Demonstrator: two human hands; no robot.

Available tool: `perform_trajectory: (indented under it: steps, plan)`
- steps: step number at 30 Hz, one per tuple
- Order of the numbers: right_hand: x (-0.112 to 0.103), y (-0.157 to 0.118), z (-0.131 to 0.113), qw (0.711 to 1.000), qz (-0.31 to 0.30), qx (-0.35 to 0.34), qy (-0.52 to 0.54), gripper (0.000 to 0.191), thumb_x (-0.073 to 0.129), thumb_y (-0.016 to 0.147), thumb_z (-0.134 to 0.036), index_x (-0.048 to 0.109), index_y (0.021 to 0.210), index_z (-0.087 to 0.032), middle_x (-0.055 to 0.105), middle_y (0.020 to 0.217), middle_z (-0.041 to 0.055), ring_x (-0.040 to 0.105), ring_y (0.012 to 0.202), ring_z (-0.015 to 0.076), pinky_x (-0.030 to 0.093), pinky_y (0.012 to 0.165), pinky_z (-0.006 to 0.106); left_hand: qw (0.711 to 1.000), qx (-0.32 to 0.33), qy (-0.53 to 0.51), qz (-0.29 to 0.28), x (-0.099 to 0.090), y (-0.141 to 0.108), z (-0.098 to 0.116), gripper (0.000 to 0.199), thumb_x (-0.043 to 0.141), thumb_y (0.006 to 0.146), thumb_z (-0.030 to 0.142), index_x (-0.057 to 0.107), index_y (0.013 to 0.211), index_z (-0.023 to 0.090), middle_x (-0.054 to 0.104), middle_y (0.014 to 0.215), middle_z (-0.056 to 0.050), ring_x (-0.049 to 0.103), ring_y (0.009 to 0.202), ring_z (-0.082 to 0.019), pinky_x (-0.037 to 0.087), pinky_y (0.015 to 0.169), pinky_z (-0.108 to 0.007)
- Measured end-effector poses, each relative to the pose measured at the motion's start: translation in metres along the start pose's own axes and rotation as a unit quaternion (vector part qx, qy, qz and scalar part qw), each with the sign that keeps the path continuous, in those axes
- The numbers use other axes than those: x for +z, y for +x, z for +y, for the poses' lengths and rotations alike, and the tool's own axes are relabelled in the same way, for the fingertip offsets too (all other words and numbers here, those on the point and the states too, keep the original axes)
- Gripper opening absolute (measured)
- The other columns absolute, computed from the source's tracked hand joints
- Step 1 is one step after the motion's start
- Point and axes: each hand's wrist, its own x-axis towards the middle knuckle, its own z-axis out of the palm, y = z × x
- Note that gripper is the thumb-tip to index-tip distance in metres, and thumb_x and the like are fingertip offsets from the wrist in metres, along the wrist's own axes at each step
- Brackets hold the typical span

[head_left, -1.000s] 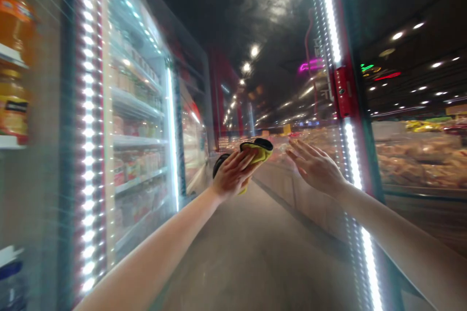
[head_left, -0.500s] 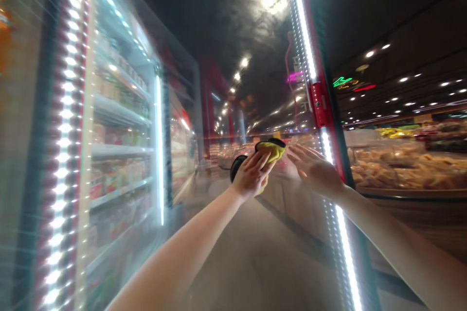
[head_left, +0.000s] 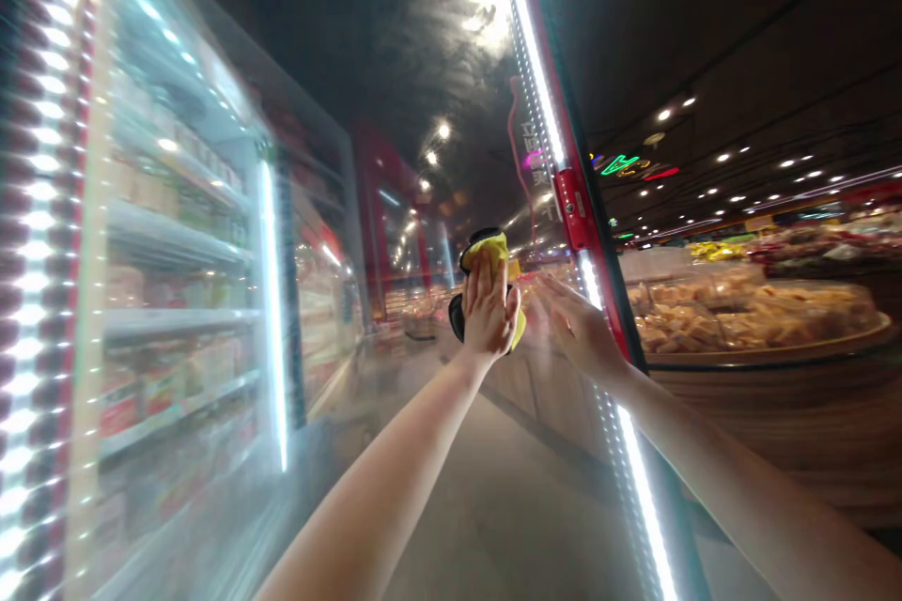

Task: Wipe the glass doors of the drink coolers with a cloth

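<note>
My left hand (head_left: 488, 312) presses a yellow cloth with black edging (head_left: 486, 247) against the glass door (head_left: 451, 197). Its fingers point upward over the cloth, and parts of the cloth stick out on both sides of the hand. My right hand (head_left: 576, 329) is stretched out beside the lit, red-and-black door frame (head_left: 576, 211), fingers extended and holding nothing. It seems to rest on the glass near that frame, though contact is hard to make out.
On the left, a lit display fridge (head_left: 257, 300) holds shelves of blurred packaged goods (head_left: 169, 385). Through the glass a grey floor (head_left: 479, 507) shows. Beyond the door frame at right stands a rounded wooden counter (head_left: 747, 413) heaped with wrapped food (head_left: 761, 315).
My left hand has turned from pointing right to pointing upward, taking the cloth with it. The door frame and right hand appear farther left as the view shifts.
</note>
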Motion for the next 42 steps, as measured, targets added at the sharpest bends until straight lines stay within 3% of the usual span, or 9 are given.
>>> perform_trajectory:
  steps: [7,12,17,21,25,29,33,36,42]
  plan:
    - [0.049,0.026,-0.027,0.993,-0.090,-0.068,-0.029,0.073,0.055,0.094,-0.023,0.029,0.161,-0.021,0.035,0.163,0.0095,0.025,0.154,0.0281,0.034,0.123,0.054,0.984,-0.071,-0.154,-0.063,-0.028,-0.008,-0.010,0.057,0.007,0.108,0.035,0.001,0.164,0.027,0.032,0.166,-0.008,0.030,0.152,-0.016,0.037,0.121,-0.040]
    - [0.059,0.052,-0.011,0.984,-0.089,-0.083,-0.134,0.070,0.064,0.092,-0.042,0.040,0.155,-0.025,0.037,0.163,0.0069,0.025,0.154,0.0322,0.016,0.127,0.062,0.988,0.014,-0.135,-0.078,-0.068,-0.014,-0.030,0.055,0.021,0.108,0.041,0.022,0.160,0.024,0.035,0.164,-0.010,0.030,0.153,-0.019,0.036,0.122,-0.042]
    - [0.056,-0.007,0.002,0.984,0.026,0.027,-0.175,0.045,0.050,0.098,-0.030,0.054,0.142,-0.019,0.054,0.150,0.0124,0.041,0.146,0.0318,0.031,0.124,0.055,0.988,0.123,0.020,-0.086,-0.089,-0.035,-0.053,0.052,0.041,0.103,0.033,0.038,0.154,0.024,0.031,0.166,-0.009,0.022,0.156,-0.024,0.028,0.125,-0.051]
    - [0.069,-0.053,-0.015,0.983,0.008,0.027,-0.179,0.050,0.045,0.094,-0.015,0.055,0.143,-0.022,0.057,0.146,0.0108,0.048,0.141,0.0296,0.044,0.118,0.048,0.975,0.181,0.105,-0.075,-0.086,-0.051,-0.063,0.064,0.049,0.098,0.022,0.030,0.159,0.025,0.035,0.164,-0.007,0.023,0.155,-0.023,0.023,0.128,-0.050]
    - [0.072,-0.013,-0.015,0.982,-0.063,-0.063,-0.164,0.065,0.049,0.089,-0.010,0.045,0.153,-0.023,0.045,0.159,0.0076,0.036,0.149,0.0272,0.038,0.123,0.046,0.971,0.190,0.130,-0.066,-0.075,-0.057,-0.062,0.072,0.049,0.098,0.021,0.017,0.163,0.023,0.033,0.164,-0.008,0.024,0.155,-0.023,0.022,0.128,-0.049]
    - [0.060,0.021,0.009,0.982,-0.038,0.024,-0.181,0.064,0.048,0.088,-0.011,0.049,0.151,-0.022,0.045,0.159,0.0061,0.032,0.152,0.0271,0.035,0.124,0.047,0.966,0.201,0.149,-0.070,-0.065,-0.063,-0.061,0.070,0.045,0.100,0.022,0.014,0.163,0.022,0.029,0.165,-0.008,0.022,0.155,-0.024,0.019,0.129,-0.050]
    - [0.065,-0.026,0.006,0.974,0.051,0.096,-0.199,0.062,0.047,0.091,-0.015,0.047,0.152,-0.022,0.047,0.156,0.0094,0.034,0.150,0.0320,0.040,0.118,0.054,0.969,0.190,0.150,-0.057,-0.059,-0.070,-0.067,0.069,0.043,0.102,0.026,0.012,0.163,0.019,0.030,0.165,-0.009,0.022,0.155,-0.024,0.019,0.129,-0.049]
    - [0.076,-0.048,-0.013,0.984,0.011,-0.005,-0.178,0.063,0.054,0.093,-0.030,0.042,0.155,-0.026,0.049,0.155,0.0097,0.032,0.151,0.0367,0.038,0.119,0.060,0.974,0.176,0.136,-0.042,-0.056,-0.072,-0.070,0.070,0.043,0.102,0.026,0.010,0.163,0.020,0.033,0.164,-0.009,0.024,0.154,-0.023,0.018,0.129,-0.048]
    - [0.062,0.038,0.010,0.980,-0.003,-0.035,-0.193,0.051,0.043,0.100,-0.024,0.050,0.149,-0.016,0.049,0.156,0.0089,0.035,0.150,0.0296,0.040,0.121,0.047,0.976,0.182,0.119,-0.034,-0.049,-0.065,-0.064,0.070,0.044,0.100,0.022,0.013,0.163,0.026,0.031,0.165,-0.007,0.024,0.154,-0.024,0.014,0.129,-0.050]
